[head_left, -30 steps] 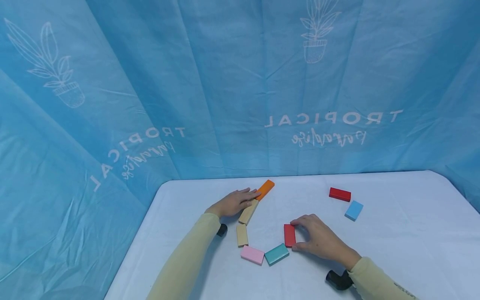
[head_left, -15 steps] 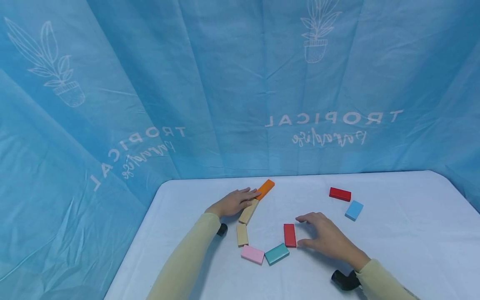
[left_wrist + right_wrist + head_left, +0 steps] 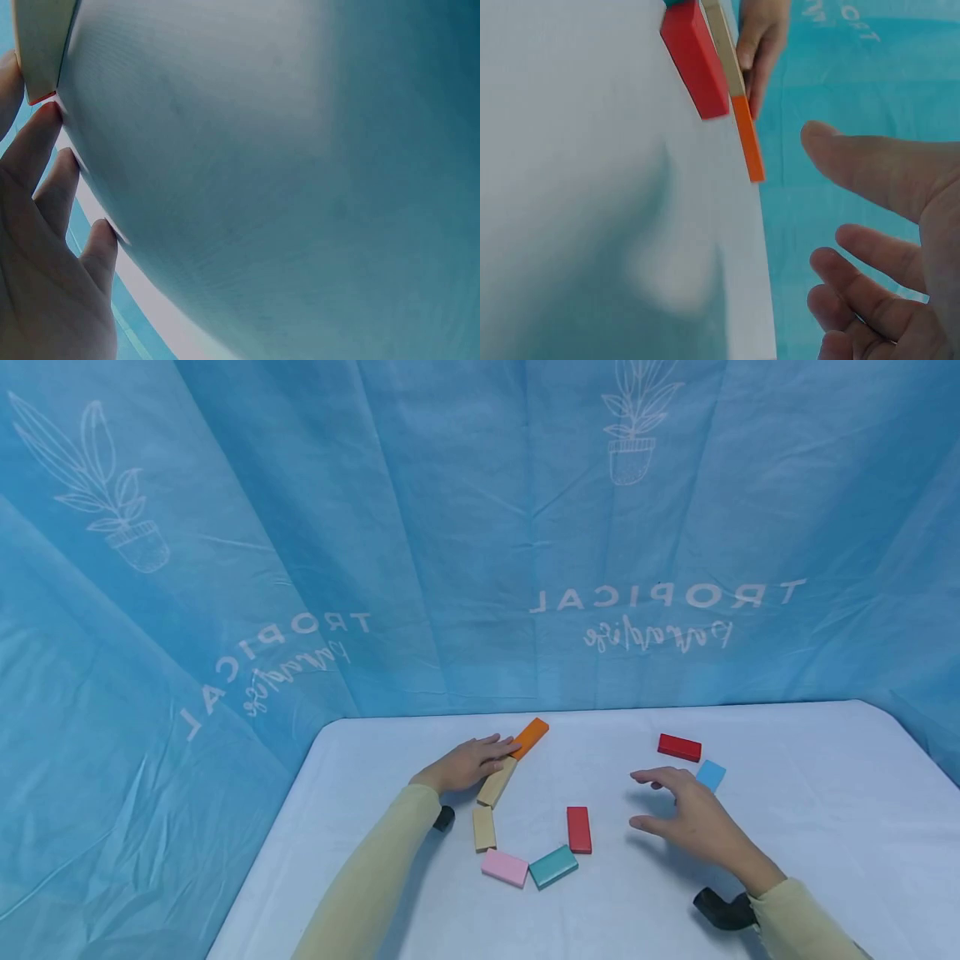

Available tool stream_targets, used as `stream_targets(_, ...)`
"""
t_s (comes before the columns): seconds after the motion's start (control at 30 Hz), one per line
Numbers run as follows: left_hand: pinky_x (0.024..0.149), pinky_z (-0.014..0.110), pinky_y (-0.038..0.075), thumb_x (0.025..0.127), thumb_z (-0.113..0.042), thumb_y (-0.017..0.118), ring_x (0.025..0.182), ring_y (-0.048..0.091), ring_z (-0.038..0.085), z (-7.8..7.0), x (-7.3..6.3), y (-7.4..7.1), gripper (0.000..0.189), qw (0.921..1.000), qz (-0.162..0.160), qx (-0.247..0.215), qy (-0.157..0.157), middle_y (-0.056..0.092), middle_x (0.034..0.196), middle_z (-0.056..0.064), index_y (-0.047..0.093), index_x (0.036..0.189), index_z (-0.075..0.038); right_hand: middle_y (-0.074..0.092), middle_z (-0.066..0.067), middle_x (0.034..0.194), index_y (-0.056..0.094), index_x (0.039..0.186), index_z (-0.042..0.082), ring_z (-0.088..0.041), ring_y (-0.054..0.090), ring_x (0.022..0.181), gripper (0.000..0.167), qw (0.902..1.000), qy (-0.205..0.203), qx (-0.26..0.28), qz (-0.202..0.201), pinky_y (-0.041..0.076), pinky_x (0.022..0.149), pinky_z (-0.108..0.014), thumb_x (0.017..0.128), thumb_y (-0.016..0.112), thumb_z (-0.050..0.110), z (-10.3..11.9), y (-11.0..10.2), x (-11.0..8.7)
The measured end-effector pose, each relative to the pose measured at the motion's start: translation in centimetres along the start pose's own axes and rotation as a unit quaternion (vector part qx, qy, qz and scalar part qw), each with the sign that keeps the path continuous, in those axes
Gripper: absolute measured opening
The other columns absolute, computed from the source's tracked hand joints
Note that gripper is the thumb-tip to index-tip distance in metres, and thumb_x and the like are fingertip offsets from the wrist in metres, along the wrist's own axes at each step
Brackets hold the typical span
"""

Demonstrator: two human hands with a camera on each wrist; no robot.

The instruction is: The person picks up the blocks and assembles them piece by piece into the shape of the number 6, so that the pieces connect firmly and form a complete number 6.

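Observation:
In the head view my left hand (image 3: 468,765) lies at the upper wooden block (image 3: 497,782), its extended fingers reaching the near end of the orange block (image 3: 531,738). The left wrist view shows those fingertips (image 3: 49,112) beside the end of a pale block (image 3: 46,45). My right hand (image 3: 693,818) hovers with thumb and fingers spread and nothing between them, partly covering the blue block (image 3: 710,774). To its left lies a red block (image 3: 579,830), followed round a curve by a green block (image 3: 553,867), a pink block (image 3: 505,868) and a second wooden block (image 3: 484,829).
A darker red block (image 3: 679,747) lies at the back right, just behind the blue one. The white-covered table (image 3: 825,827) ends at a blue printed curtain (image 3: 480,568) behind and to the left. Black wrist-worn pieces (image 3: 723,910) hang near both sleeves.
My right hand has let go of the red block and moved right and slightly back, towards the blue block. The red block stays where it was. My left hand has not moved.

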State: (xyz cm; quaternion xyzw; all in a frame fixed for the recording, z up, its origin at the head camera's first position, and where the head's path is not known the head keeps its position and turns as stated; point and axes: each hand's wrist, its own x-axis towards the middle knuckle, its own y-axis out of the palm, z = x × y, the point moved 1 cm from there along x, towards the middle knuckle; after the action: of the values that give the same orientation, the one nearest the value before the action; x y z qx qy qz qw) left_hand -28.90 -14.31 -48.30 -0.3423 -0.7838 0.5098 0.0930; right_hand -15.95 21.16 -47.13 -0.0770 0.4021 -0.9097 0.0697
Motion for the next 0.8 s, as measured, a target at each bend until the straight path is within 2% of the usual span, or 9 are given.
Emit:
stream_targets(0.33, 0.123, 0.048, 0.017, 0.109, -0.029, 0.046, 0.152, 0.024, 0.024, -0.1, 0.0, -0.1, 0.049, 1.0000, 0.001, 0.001, -0.001, 0.034, 0.162, -0.001, 0.038, 0.157, -0.025, 0.061, -0.020, 0.125, 0.062, 0.133, 0.008, -0.038, 0.056, 0.110, 0.068, 0.9993, 0.001, -0.029, -0.022, 0.055, 0.085, -0.057, 0.078, 0.088, 0.035, -2.0, -2.0, -0.2)
stream_targets(0.57, 0.123, 0.048, 0.017, 0.109, -0.029, 0.046, 0.152, 0.024, 0.023, 0.0, 0.1, 0.0, 0.050, 1.0000, 0.005, 0.007, -0.003, 0.034, 0.162, -0.002, 0.037, 0.157, -0.025, 0.050, -0.030, 0.137, 0.059, 0.137, 0.005, -0.049, 0.047, 0.121, 0.072, 0.9987, 0.017, -0.044, -0.021, 0.050, 0.089, -0.066, 0.080, 0.086, 0.039, -3.4, -3.2, -0.5)
stream_targets(0.8, 0.123, 0.049, 0.017, 0.109, -0.028, 0.046, 0.152, 0.024, 0.024, 0.1, 0.0, 0.0, 0.050, 1.0000, 0.005, 0.006, 0.004, 0.034, 0.162, -0.001, 0.037, 0.158, -0.023, 0.047, -0.033, 0.138, 0.056, 0.137, 0.001, -0.052, 0.043, 0.123, 0.075, 0.9976, 0.028, -0.057, -0.027, 0.049, 0.088, -0.068, 0.080, 0.085, 0.040, -4.9, -4.0, -0.5)
